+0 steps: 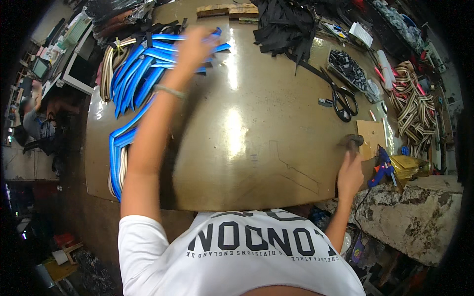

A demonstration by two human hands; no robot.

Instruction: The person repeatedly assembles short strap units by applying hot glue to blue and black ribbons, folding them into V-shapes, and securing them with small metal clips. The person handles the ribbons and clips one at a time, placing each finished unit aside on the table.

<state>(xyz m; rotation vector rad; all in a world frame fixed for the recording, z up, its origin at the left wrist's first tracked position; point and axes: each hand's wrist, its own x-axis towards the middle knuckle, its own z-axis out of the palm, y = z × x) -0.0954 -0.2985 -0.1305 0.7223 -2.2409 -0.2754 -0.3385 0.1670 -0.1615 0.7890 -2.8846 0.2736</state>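
My left hand (195, 47), smeared by motion, reaches over a pile of blue straps (143, 66) at the far left of the table. Whether its fingers hold a strap cannot be made out. More blue straps (117, 158) hang over the table's left edge beside my forearm, with cream ones beneath. At the right side of the table my right hand (350, 172) is closed around a small hammer (354, 140), its dark head blurred. The hammer is beside a brown cardboard piece (371, 138).
Black scissors (343, 103) lie at the right, near a tray of black buckles (347, 69). A blue glue gun (381, 167) rests near the right edge. Black straps (284, 32) cover the far side; striped straps (414, 111) heap at far right. The table (256, 118) has pen lines.
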